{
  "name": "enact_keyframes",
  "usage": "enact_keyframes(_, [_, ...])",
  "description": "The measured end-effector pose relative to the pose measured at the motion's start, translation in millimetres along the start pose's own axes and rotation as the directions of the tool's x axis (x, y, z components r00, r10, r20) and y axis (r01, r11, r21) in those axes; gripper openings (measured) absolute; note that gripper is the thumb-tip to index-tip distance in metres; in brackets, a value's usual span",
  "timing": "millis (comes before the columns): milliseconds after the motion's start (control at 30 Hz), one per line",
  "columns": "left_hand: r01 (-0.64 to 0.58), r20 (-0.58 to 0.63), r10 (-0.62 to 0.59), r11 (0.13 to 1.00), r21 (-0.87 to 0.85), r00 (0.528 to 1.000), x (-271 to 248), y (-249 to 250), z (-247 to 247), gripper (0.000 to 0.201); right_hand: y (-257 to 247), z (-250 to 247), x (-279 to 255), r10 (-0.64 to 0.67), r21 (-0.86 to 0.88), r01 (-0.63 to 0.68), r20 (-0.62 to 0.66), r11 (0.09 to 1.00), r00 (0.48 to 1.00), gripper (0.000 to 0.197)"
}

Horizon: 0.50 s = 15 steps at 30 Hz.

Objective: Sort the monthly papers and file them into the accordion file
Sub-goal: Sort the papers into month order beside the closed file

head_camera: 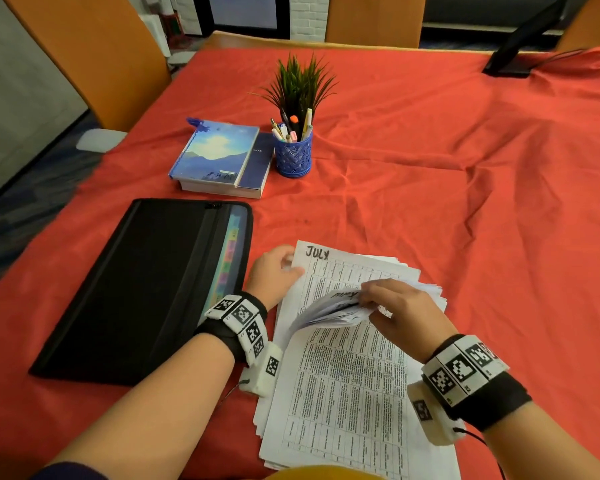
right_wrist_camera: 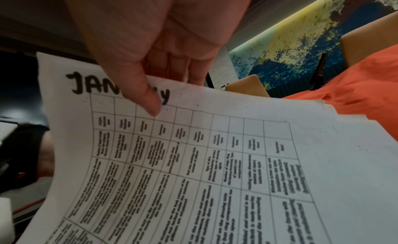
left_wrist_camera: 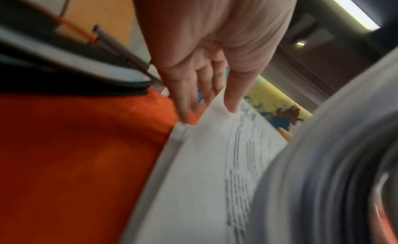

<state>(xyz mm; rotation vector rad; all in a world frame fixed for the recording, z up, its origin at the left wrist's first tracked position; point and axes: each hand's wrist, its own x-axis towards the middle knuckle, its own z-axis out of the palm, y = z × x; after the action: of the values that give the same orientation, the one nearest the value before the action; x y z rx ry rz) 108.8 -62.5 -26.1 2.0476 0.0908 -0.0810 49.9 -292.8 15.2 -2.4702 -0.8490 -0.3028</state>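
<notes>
A stack of printed monthly papers lies on the red tablecloth in front of me. The bared sheet is headed JULY. My left hand lies at that sheet's far left corner, thumb on the paper and fingers straight along the edge. My right hand pinches a bundle of upper sheets, bent back toward me. In the right wrist view its thumb lies on a sheet headed JANUARY, with the fingers behind it. The black accordion file lies flat to the left, its coloured tabs showing at the open edge.
Two stacked books, a blue pen cup and a small green plant stand beyond the file. A black monitor stand is at the far right. Orange chairs ring the table. Bare red cloth lies to the right.
</notes>
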Motion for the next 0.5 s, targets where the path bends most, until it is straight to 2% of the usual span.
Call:
enact_keyframes(33, [-0.093, -0.048, 0.098, 0.99, 0.102, 0.994, 0, 3, -1, 0.038, 0, 1, 1, -0.001, -0.002, 0.001, -0.001, 1.0, 1.0, 0.032])
enact_keyframes(67, [-0.18, -0.094, 0.193, 0.975, 0.134, 0.977, -1, 7, -3, 0.049, 0, 3, 2, 0.001, 0.001, -0.001, 0.002, 1.0, 1.0, 0.033])
enact_keyframes(100, [-0.231, -0.089, 0.242, 0.966, 0.119, 0.966, -3, 10, -2, 0.053, 1, 5, 2, 0.002, 0.005, -0.002, 0.005, 1.0, 1.0, 0.034])
enact_keyframes(133, [-0.234, -0.021, 0.235, 0.97, 0.061, 0.972, -6, 11, -1, 0.05, 1, 6, 3, 0.001, 0.01, -0.001, 0.007, 1.0, 1.0, 0.033])
enact_keyframes(167, [-0.151, 0.101, 0.155, 0.988, -0.04, 0.983, -10, 11, 2, 0.042, 2, 8, 3, 0.0, 0.016, 0.0, 0.011, 1.0, 1.0, 0.032])
enact_keyframes(200, [0.008, 0.263, 0.036, 0.987, -0.161, 0.964, -14, 11, 5, 0.037, 3, 9, 4, 0.001, 0.022, -0.002, 0.017, 1.0, 1.0, 0.03])
enact_keyframes(267, [0.352, 0.524, -0.163, 0.892, -0.284, 0.836, -21, 7, 9, 0.056, 4, 13, 4, 0.007, 0.013, -0.008, 0.032, 1.0, 0.999, 0.029])
enact_keyframes(300, [0.465, 0.602, -0.203, 0.827, -0.317, 0.772, -22, 4, 10, 0.067, 6, 15, 3, 0.011, 0.005, -0.011, 0.038, 1.0, 0.999, 0.029])
enact_keyframes(333, [0.53, 0.654, -0.208, 0.775, -0.344, 0.728, -23, 1, 10, 0.074, 7, 16, 3, 0.017, -0.001, -0.017, 0.037, 1.0, 0.999, 0.029])
enact_keyframes(367, [0.564, 0.684, -0.192, 0.736, -0.374, 0.704, -25, 1, 9, 0.077, 8, 16, 2, 0.026, -0.005, -0.026, 0.03, 1.0, 0.999, 0.029])
enact_keyframes(433, [0.585, 0.674, -0.19, 0.692, -0.423, 0.713, -27, 2, 7, 0.071, 9, 15, 0, 0.051, 0.006, -0.051, 0.015, 0.999, 0.999, 0.029])
enact_keyframes(500, [0.52, 0.609, -0.195, 0.744, -0.42, 0.769, -30, 3, 8, 0.044, 9, 13, -4, 0.056, 0.031, -0.057, 0.015, 0.998, 0.998, 0.03])
